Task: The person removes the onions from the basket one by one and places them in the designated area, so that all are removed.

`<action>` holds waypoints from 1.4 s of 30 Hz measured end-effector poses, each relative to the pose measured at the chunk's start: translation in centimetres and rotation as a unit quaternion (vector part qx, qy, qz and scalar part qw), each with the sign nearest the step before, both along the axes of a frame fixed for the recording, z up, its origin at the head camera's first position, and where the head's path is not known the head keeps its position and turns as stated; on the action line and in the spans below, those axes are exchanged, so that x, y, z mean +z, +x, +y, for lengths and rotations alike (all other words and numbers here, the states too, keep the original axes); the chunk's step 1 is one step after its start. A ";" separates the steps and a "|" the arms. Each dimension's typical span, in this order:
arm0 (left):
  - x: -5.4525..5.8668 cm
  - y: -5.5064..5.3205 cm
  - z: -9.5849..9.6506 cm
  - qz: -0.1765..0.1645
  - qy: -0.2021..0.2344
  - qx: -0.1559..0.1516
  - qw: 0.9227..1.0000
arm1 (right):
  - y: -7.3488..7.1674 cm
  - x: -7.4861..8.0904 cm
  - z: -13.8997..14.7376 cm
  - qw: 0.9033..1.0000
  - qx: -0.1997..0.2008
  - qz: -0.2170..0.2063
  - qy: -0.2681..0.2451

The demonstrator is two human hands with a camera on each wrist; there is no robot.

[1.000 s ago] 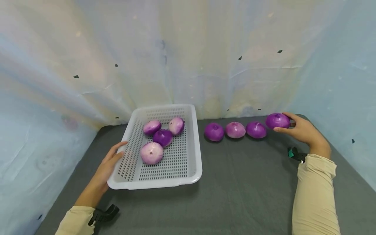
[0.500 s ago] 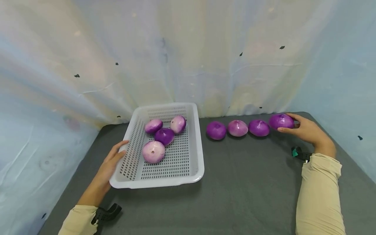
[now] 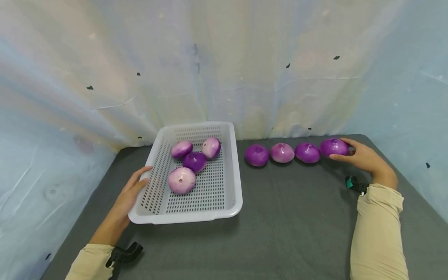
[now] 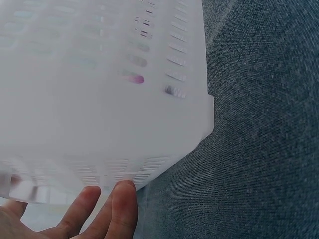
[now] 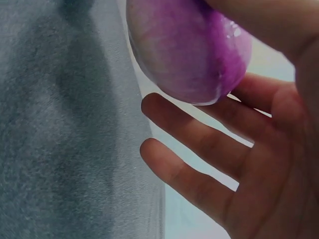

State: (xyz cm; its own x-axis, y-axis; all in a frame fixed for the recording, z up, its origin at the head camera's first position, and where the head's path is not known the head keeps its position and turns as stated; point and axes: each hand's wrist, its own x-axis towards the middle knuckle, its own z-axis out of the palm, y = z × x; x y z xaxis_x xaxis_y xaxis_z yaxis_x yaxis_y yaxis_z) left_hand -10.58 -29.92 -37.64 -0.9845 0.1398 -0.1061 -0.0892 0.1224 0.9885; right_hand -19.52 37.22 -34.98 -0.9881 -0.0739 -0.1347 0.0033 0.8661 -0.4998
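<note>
In the head view my left hand [image 3: 127, 194] grips the left side of a white plastic basket [image 3: 233, 182], thumb over the rim. Its fingertips also press the basket's wall [image 4: 99, 114] in the left wrist view. Inside the basket lie several purple onions, among them a pale one [image 3: 181, 180] and a dark one [image 3: 195, 161]. My right hand [image 3: 364, 157] pinches a glossy purple onion [image 3: 333, 147] between thumb and fingers at the right end of a row. The right wrist view shows that onion [image 5: 189, 50] held up at the fingertips, two other fingers spread below it.
Left of the held onion, three onions stand in a row: a purple one [image 3: 307, 152], a pinker one [image 3: 282, 153] and another purple one [image 3: 257, 155]. A dark grey cloth [image 3: 287, 225] covers the table. Pale sheeting [image 3: 224, 70] hangs behind it.
The onion in my right hand has come down slightly toward the table, level with the row. My left hand still holds the basket, which stays in place; the view has shifted a little.
</note>
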 end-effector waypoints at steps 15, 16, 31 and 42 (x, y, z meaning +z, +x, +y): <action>-0.3 0.5 -0.5 0.000 0.004 -0.004 1.000 | -0.4 -2.2 0.6 1.000 -0.008 -0.008 0.029; -0.3 0.4 -0.5 0.003 0.001 -0.003 1.000 | -0.5 -2.2 0.5 1.000 -0.012 -0.007 0.028; 0.4 -0.2 -0.5 0.006 -0.008 -0.006 1.000 | -1.0 -1.8 0.4 0.999 -0.040 -0.019 0.024; 0.0 -0.2 -0.2 0.003 0.003 -0.008 1.000 | -0.2 1.0 -0.8 0.998 -0.059 0.011 0.000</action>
State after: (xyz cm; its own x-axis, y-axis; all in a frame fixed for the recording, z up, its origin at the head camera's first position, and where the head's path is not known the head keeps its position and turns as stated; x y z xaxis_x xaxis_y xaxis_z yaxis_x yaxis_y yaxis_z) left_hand -10.77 -30.10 -37.63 -0.9827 0.1563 -0.0995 -0.0816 0.1171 0.9898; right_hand -19.69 36.46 -34.00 -0.9927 0.0431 -0.1129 0.0943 0.8605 -0.5006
